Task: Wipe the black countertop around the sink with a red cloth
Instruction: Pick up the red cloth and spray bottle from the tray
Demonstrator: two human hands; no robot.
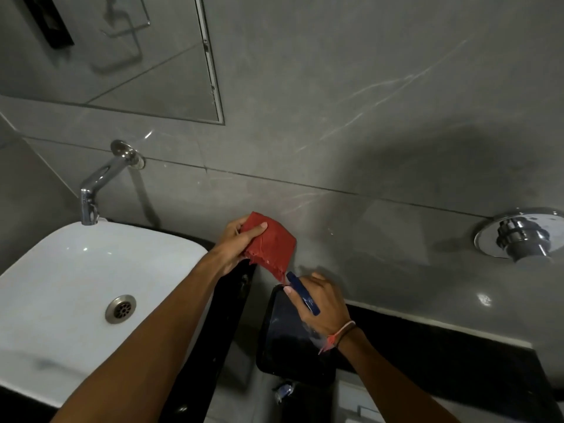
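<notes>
Left hand [235, 245] pinches the folded red cloth [271, 244], its long axis slanting down-right.

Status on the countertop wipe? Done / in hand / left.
Done: nothing I can confirm; no wiped patch shows on the black countertop.
In hand: the left hand holds the folded red cloth lifted, near the wall rather than pressed on the counter. The right hand grips a blue object over a black bin.
Left: seemingly the whole wipe around the white sink.
</notes>
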